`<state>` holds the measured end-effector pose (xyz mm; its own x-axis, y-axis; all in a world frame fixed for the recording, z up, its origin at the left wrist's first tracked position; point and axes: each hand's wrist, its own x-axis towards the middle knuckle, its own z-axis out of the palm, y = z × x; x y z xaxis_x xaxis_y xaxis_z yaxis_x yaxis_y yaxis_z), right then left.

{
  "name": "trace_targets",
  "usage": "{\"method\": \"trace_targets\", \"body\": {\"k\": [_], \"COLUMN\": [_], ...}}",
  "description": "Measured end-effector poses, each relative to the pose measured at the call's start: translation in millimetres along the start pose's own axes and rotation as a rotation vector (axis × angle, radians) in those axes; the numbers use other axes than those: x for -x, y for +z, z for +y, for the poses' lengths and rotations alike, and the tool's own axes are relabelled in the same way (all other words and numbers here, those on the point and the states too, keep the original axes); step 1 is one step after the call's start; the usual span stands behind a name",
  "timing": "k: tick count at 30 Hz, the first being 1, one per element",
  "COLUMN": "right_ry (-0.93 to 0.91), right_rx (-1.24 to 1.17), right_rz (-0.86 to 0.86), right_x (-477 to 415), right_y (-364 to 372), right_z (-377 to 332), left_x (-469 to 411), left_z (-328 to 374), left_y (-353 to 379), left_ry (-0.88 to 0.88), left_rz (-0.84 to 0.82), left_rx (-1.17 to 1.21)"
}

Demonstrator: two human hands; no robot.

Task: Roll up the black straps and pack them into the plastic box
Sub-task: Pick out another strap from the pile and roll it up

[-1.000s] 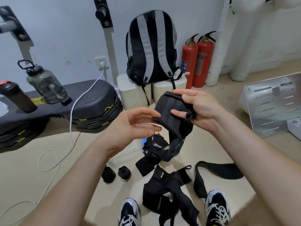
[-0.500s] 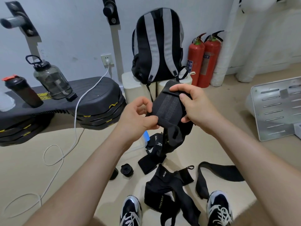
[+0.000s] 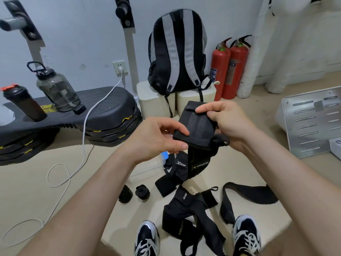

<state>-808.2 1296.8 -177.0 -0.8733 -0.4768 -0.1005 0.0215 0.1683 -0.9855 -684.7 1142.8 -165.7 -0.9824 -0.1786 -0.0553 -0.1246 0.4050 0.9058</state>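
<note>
I hold a black strap point(image 3: 198, 127) up at chest height between both hands. My left hand point(image 3: 158, 139) pinches its near left corner, and my right hand point(image 3: 226, 122) grips its top right edge. The strap's tail hangs down toward the floor. Below lie more loose black straps point(image 3: 186, 213), a long curved strap point(image 3: 247, 195) at the right, and two rolled straps point(image 3: 134, 193). The clear plastic box point(image 3: 147, 169) with a blue clip sits on the floor, partly hidden behind my left wrist.
A backpack point(image 3: 177, 58) stands on pale blocks by the wall, with two red fire extinguishers point(image 3: 228, 67) beside it. At left are stacked black step platforms point(image 3: 103, 119) with bottles, and a white cable point(image 3: 81, 150). A metal panel point(image 3: 311, 121) leans at right. My shoes point(image 3: 245, 235) are at the bottom.
My left hand has taken hold of the strap's lower left corner. My right hand shifted along the top edge, and the strap is now spread flatter between both hands.
</note>
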Motion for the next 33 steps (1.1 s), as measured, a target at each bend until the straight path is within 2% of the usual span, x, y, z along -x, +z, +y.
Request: {"method": "trace_targets", "body": {"k": [3, 7, 15, 24, 29, 33], "right_ry": [0.009, -0.033, -0.041, -0.042, -0.122, -0.107], "right_rx": [-0.085, -0.068, 0.106, -0.032, 0.013, -0.065], "right_rz": [-0.021, -0.140, -0.376, -0.363, -0.271, -0.266], "right_x": [-2.1, 1.3, 9.9, 11.0, 13.8, 16.0], "right_y": [-3.2, -6.1, -5.0, 1.3, 10.1, 15.0], "right_z": [1.4, 0.6, 1.6, 5.0, 8.7, 6.9], "left_x": [-2.8, -6.9, -6.2, -4.8, -7.1, -11.4], "left_z": [-0.6, -3.3, -10.8, -9.9, -5.1, -3.9], "left_y": [-1.5, -3.6, -16.8, -16.2, -6.8, -2.8], "left_ry": [0.016, 0.033, 0.072, 0.052, 0.005, 0.014], "left_rz": [0.041, 0.055, 0.102, 0.130, 0.254, 0.342], "left_rx": [-0.007, -0.034, -0.019, 0.010, 0.177, 0.221]}}
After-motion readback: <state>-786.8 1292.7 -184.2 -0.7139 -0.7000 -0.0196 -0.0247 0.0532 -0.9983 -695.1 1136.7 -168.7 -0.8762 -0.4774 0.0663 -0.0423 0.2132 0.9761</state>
